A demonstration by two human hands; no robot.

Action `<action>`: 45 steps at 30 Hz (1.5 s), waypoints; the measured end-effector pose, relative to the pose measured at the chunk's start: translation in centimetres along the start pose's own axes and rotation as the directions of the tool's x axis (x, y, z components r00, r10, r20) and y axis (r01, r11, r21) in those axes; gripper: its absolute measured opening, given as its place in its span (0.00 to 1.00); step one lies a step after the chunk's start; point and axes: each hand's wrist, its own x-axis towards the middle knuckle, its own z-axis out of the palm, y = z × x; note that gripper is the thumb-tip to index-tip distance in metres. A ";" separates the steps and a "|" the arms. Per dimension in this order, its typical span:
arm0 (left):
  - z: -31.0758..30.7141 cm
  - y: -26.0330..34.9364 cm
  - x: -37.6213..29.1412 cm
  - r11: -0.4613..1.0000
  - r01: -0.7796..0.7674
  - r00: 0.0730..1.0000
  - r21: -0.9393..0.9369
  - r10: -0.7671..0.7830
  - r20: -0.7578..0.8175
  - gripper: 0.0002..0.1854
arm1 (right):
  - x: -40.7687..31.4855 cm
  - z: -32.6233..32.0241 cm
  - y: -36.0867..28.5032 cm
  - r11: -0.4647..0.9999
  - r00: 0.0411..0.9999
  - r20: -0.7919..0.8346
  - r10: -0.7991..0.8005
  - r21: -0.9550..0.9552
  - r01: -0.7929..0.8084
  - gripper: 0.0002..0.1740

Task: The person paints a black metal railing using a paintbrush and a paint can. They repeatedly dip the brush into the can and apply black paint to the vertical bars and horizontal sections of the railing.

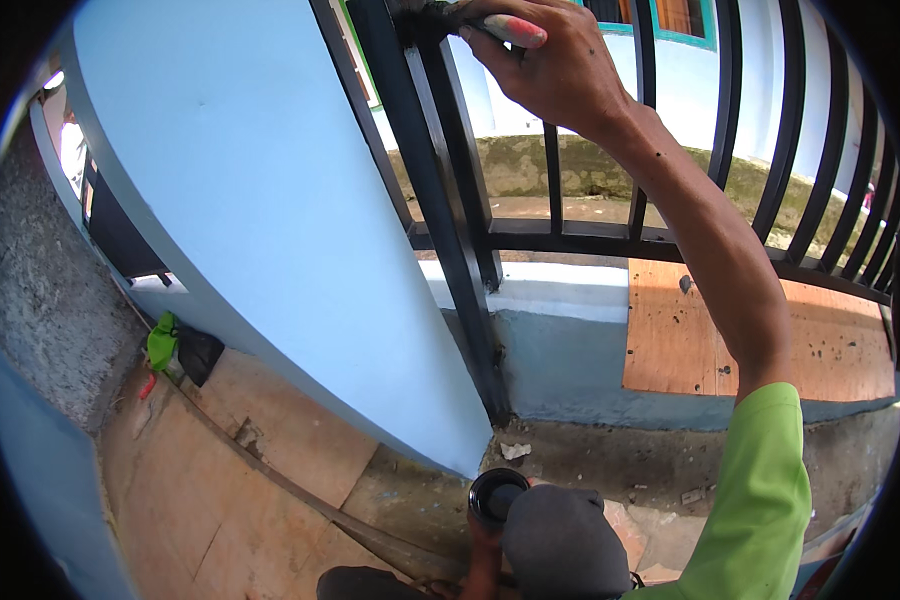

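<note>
My right hand [547, 64], raised at the top of the view, grips a paintbrush [516, 30] whose handle end is pale and reddish. Its dark bristles [424, 22] meet the upper part of a black metal post [439, 195]. Low in the view, my left hand [484, 534] holds a round can [499, 496] with dark paint inside. My knee [566, 544], in dark grey cloth, partly covers that hand. The post stands beside a light blue wall [270, 165] and joins a black metal railing [585, 241].
A paint-spotted plywood sheet [667, 330] leans on the low blue wall [562, 360] under the railing. White crumpled scrap [515, 451] lies near the post's foot. On the left, a green bag [163, 341] and a black bag [199, 354] rest on the tiled floor [232, 487].
</note>
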 end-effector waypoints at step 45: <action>0.5 -0.4 -2.9 0.995 -0.040 0.997 -0.088 0.035 -0.064 0.36 | -14.2 0.3 -6.8 0.363 0.448 0.523 0.725 0.262 -0.894 0.14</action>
